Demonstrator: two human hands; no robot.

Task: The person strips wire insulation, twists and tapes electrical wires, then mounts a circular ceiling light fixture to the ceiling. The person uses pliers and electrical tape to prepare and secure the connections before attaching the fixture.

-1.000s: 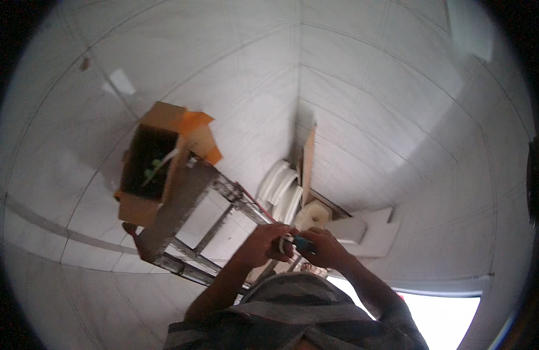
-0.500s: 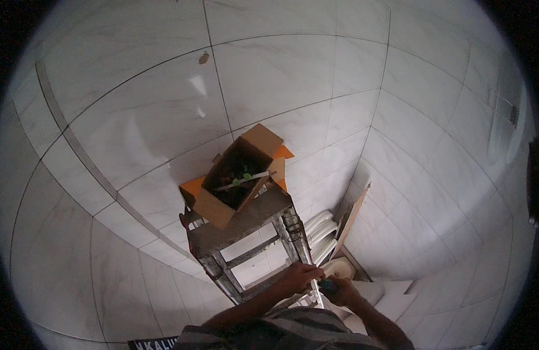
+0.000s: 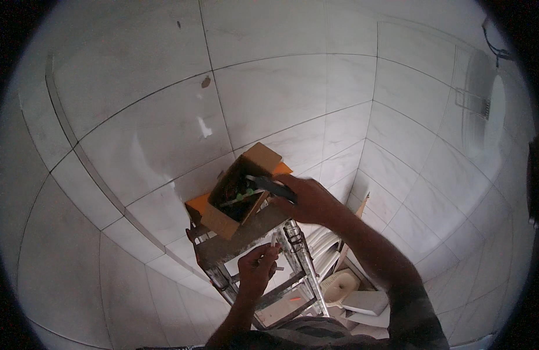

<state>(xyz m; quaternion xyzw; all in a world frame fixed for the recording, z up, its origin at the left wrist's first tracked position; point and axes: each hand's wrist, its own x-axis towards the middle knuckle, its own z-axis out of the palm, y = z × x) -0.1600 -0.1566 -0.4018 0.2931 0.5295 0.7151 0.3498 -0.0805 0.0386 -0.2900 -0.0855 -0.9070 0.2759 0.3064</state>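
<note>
Two white bits [image 3: 273, 240], partly hidden, clamped in left hand [image 3: 258, 265]; apart, right hand [image 3: 304, 201] grips blurred dark tool [image 3: 277, 189].

From my remote seat I see a cardboard-brown box [image 3: 221, 223] over the far edge of the ladder top [image 3: 237, 236], orange showing on two flaps, green bits [image 3: 242, 195] against its dark inside. The ladder top is dull grey-brown; the side rails [image 3: 312, 284] are silvery with white smears. I make out a blackish tool [image 3: 279, 190] in the right hand [image 3: 307, 202] and a white piece [image 3: 273, 239] in the left hand [image 3: 259, 266]. The wall tiles [image 3: 269, 87] are whitish, faintly marbled, dark-jointed; the shirt [image 3: 316, 333] has grey bands.
</note>
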